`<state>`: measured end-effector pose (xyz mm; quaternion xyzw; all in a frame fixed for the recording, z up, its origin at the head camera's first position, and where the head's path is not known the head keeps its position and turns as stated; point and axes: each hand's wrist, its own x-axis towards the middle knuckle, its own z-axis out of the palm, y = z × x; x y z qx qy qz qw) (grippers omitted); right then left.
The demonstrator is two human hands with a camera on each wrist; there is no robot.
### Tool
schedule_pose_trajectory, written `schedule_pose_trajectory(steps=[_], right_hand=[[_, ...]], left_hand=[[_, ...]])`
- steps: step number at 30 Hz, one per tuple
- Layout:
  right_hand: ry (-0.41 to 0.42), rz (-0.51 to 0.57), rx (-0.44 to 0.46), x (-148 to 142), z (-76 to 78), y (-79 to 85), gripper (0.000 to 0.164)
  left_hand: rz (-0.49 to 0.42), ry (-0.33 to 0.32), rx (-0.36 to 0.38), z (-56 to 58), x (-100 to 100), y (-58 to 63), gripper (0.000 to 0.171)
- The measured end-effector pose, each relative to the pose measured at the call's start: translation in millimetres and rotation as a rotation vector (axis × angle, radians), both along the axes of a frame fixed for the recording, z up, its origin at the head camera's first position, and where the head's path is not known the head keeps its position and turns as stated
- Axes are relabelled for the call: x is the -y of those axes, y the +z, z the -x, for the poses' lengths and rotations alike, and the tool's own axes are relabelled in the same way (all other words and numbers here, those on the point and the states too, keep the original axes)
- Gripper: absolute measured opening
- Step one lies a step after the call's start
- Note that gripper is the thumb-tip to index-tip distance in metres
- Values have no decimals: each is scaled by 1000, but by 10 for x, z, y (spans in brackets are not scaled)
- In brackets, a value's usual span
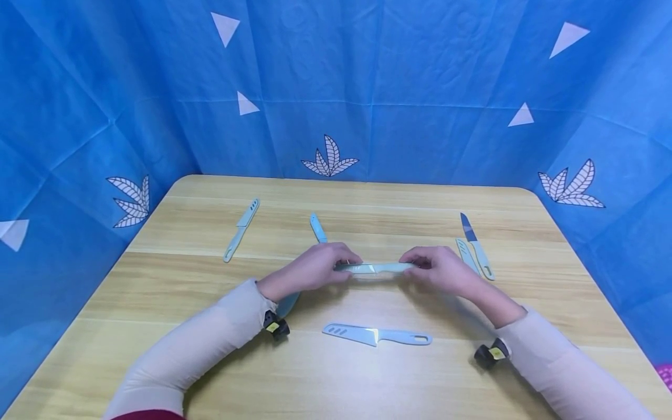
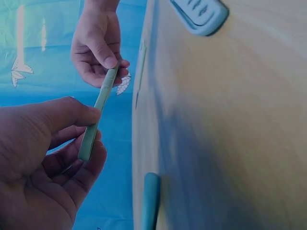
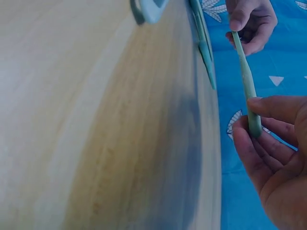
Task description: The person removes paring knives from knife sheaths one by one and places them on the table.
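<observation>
Both hands hold one pale green paring knife (image 1: 394,268) in its sheath (image 1: 362,269), level above the table. My left hand (image 1: 322,265) pinches the sheath end between thumb and fingers. At the handle end, my right hand (image 1: 438,268) pinches with thumb and fingertips. The left wrist view shows the knife edge-on, with the left hand (image 2: 53,153) near and the right hand (image 2: 98,45) far. In the right wrist view, the right hand (image 3: 283,153) grips the rounded handle tip (image 3: 254,127). The fingers cover both ends of the knife.
A sheathed light-blue knife (image 1: 404,336) lies in front of the hands. Another sheathed knife (image 1: 241,230) is at the back left. On the right, a bare-bladed knife (image 1: 480,256) lies beside a loose sheath (image 1: 464,254). My left arm partly hides blue pieces (image 1: 317,227).
</observation>
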<state>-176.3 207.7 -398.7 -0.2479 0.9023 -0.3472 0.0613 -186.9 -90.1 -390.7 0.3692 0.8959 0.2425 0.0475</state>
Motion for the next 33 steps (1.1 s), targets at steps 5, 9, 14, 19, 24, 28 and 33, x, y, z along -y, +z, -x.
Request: schedule_pose_trajectory(steps=[5,9,14,19,24,28,33], right_hand=[[-18,17,19,0,12,38,18],[-21,42,66,-6,23,69,19],[-10,79,139,-9,46,97,20],[24,106,224,-4,61,133,24],[84,133,337,25,73,151,30],[134,165,427,67,83,139,34],[168,186,498,132,86,135,34]], left_hand=[[-12,-5,-25,-1,6,55,32],[-22,4,-35,-4,5,88,31],[-20,-2,-62,-8,-4,104,30],[-22,-14,-80,-19,-14,117,29],[-16,-24,-96,-32,-34,138,28],[-19,-33,-88,-45,-57,156,28],[-26,-45,-94,-54,-67,171,28]])
